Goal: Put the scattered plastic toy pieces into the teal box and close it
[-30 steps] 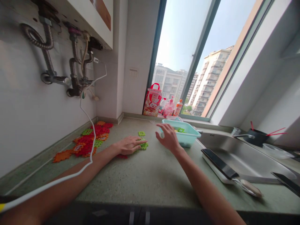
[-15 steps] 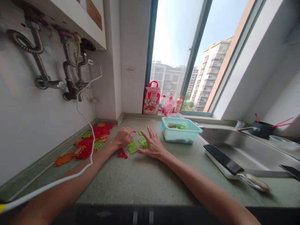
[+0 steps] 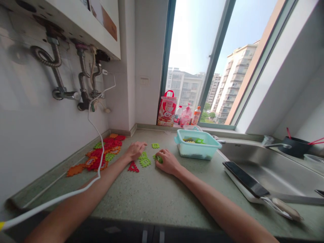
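Observation:
My right hand (image 3: 168, 162) is closed with its fingertips on a green interlocking building piece (image 3: 159, 158), partly hidden under the fingers. My left hand (image 3: 136, 151) rests beside two green pieces (image 3: 145, 160), its fingers bent down and together; whatever lies under them is hidden. A single green square piece (image 3: 155, 145) lies flat on the counter, just beyond and between the hands. Close to my left wrist is a red triangular piece (image 3: 133, 167) with a cut-out middle.
Red, orange and green pieces (image 3: 97, 157) form a pile at the left, crossed by a white cable (image 3: 102, 148). A teal plastic box (image 3: 198, 150) holding more pieces stands right of my hands. Beyond it are a steel sink (image 3: 275, 168) and a dark phone-like slab (image 3: 245, 179).
My right hand has gone from spread fingers to closed over a green piece, moving slightly down. The left hand keeps much the same pose. The whole view has shifted a little.

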The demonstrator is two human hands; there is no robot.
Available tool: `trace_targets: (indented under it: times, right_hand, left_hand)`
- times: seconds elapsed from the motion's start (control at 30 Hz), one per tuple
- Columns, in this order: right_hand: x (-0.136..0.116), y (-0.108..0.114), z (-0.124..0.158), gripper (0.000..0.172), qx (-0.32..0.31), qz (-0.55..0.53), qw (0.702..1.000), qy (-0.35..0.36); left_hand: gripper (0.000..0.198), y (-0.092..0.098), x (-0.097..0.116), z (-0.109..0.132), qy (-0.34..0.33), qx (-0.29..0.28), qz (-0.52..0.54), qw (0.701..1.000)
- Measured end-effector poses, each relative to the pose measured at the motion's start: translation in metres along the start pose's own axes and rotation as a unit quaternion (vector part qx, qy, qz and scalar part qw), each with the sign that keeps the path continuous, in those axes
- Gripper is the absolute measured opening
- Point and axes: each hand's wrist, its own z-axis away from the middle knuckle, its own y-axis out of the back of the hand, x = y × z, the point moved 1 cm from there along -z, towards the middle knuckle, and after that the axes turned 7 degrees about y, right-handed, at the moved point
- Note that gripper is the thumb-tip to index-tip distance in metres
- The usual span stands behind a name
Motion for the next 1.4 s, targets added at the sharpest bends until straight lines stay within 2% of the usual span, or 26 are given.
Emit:
trace_targets:
  times: [0.2,0.3,0.4,0.47,0.53,0.6,0.7,0.83,0.9,0.97,1.07,1.17,1.3,1.4]
  right_hand:
    - [-0.004,0.001,0.002,0.041,0.009,0.005,1.000,-0.008]
    - [-0.005,0.004,0.001,0.029,0.028,0.016,0.999,0.024]
    - [0.001,0.024,0.001,0.008,0.049,0.074,0.993,0.082]
    - [0.015,0.048,0.003,0.012,0.088,0.129,0.983,0.095]
    - [0.037,0.078,0.010,0.016,0.150,0.180,0.970,0.061]
    - [0.064,0.107,0.020,0.022,0.214,0.222,0.951,-0.006]
    - [0.105,0.137,0.036,0.034,0.286,0.265,0.916,-0.091]
    - [0.137,0.147,0.048,0.047,0.328,0.279,0.893,-0.131]
    - [0.143,0.144,0.049,0.052,0.317,0.276,0.896,-0.140]
    - [0.147,0.139,0.050,0.055,0.278,0.273,0.907,-0.159]
    - [0.148,0.134,0.051,0.053,0.223,0.270,0.917,-0.190]
    - [0.138,0.133,0.047,0.047,0.234,0.275,0.916,-0.173]
    - [0.093,0.119,0.030,0.035,0.249,0.246,0.935,-0.050]
    - [0.047,0.084,0.016,0.034,0.177,0.156,0.969,0.070]
  left_hand:
    - [0.051,-0.003,-0.004,0.000,0.004,0.009,0.006,1.000]
    - [0.051,-0.002,-0.005,0.000,0.013,0.010,0.005,1.000]
    - [0.051,-0.001,-0.005,0.001,0.016,0.010,0.009,1.000]
    - [0.051,0.001,-0.004,0.001,0.016,0.005,0.017,1.000]
    - [0.052,0.002,-0.003,0.001,0.013,-0.004,0.026,1.000]
    - [0.055,0.003,-0.002,0.001,0.006,-0.012,0.033,0.999]
    - [0.058,0.002,-0.002,0.000,-0.007,-0.019,0.038,0.999]
    - [0.059,0.000,-0.002,-0.001,-0.014,-0.027,0.052,0.998]
    - [0.060,-0.001,-0.003,-0.001,-0.005,-0.028,0.064,0.998]
    - [0.060,-0.002,-0.004,-0.001,0.005,-0.027,0.082,0.996]
    - [0.057,-0.003,-0.005,-0.001,0.011,-0.025,0.106,0.994]
    - [0.055,-0.002,-0.004,-0.002,0.013,-0.020,0.108,0.994]
    - [0.054,-0.002,-0.003,-0.002,0.011,-0.020,0.100,0.995]
    - [0.053,-0.003,-0.004,-0.002,0.007,-0.015,0.119,0.993]
